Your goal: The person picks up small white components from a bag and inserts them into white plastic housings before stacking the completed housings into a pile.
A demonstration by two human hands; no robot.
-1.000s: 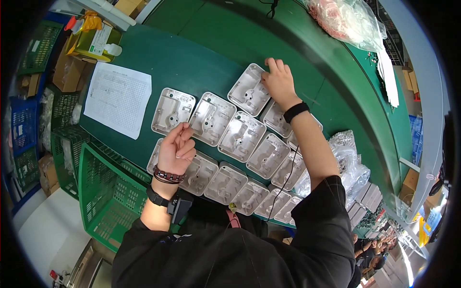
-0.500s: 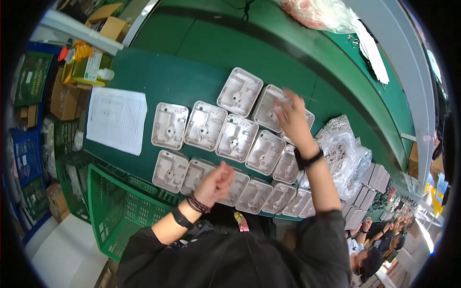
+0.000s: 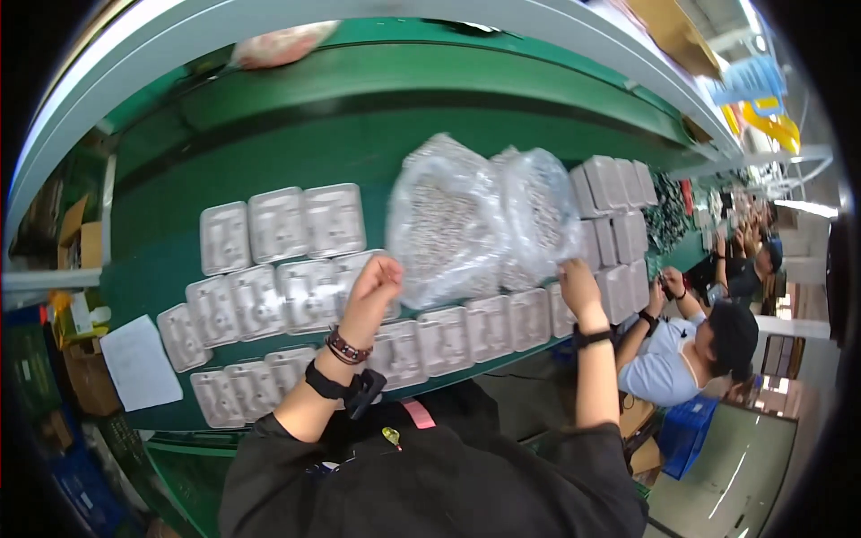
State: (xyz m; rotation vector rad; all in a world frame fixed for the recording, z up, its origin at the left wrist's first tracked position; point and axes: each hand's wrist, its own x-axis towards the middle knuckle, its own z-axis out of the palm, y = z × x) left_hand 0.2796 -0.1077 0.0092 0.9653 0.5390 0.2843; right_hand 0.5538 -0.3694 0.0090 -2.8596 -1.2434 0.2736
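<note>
Placing of trays [image 3: 333, 221]: were laid hollow side up in rows on the worktop [image 3: 143, 278], presumably so interiors could be reached.
Left hand [image 3: 375, 280]: was seen curled above the trays; any hold could not be determined.
Right hand [image 3: 578, 285]: was found half-curled beside the right-hand bag [image 3: 543, 211]; grip undetermined.
Tray position: ranged between the hands and leftward.

Toward nine o'clock of centre, the left hand [image 3: 373, 281] is hiding part of a gray tray [image 3: 350, 269]. Toward twelve, small pieces [image 3: 444, 220] are appearing too blurred to tell apart. At six, the lower edge is cutting off a black shirt [image 3: 430, 484].
</note>
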